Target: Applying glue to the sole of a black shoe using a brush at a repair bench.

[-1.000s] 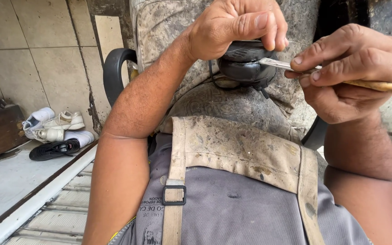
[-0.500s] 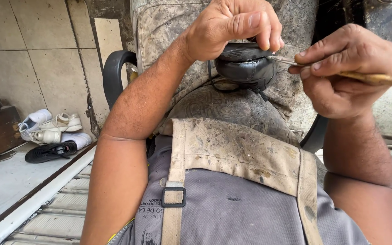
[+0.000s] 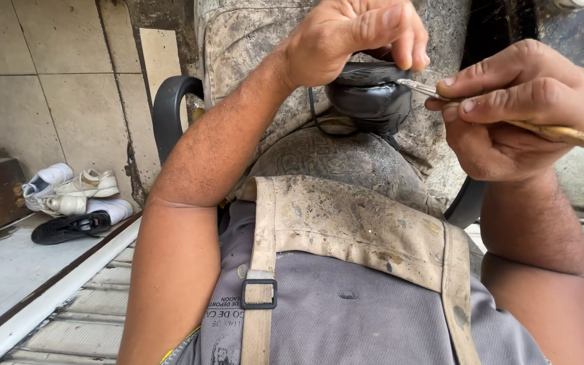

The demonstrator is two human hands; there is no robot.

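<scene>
The left hand (image 3: 356,37) clamps the black shoe (image 3: 368,94); at its three o'clock, the right hand (image 3: 515,108) pinches a wooden-handled knife (image 3: 508,115), tip at the edge, trimming seemingly unfinished.

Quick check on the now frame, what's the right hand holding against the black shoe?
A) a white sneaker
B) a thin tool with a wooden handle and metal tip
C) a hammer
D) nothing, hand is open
B: the right hand pinches a thin tool with a wooden handle, its metal tip laid against the black shoe, which the left hand steadies from above.
</scene>
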